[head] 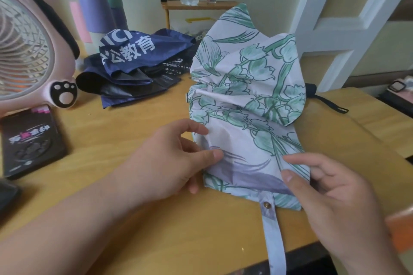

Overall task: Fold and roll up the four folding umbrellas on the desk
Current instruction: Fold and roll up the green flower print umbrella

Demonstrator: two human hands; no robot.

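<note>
The floral umbrella (245, 100) stands bunched at the centre of the tabletop (134, 140). Both grips are pinched on its near hem, left hand (176, 163) at 7 o'clock and right hand (328, 192) at 5. The step looks like pleat-straightening; next, roll the folds tight and snap the strap (272, 230), while the navy umbrella (134, 62) waits at 11.

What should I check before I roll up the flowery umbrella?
1. Both hands hold the cloth: ok, the left hand and right hand pinch the flowery umbrella at its near edge.
2. Folds lie flat: not ok, the cloth puffs up.
3. The strap is free: ok, it lies over the desk edge, snap showing.
4. The blue umbrella is out of the way: ok, apart.
5. Pole pushed in: cannot tell, hidden.
</note>
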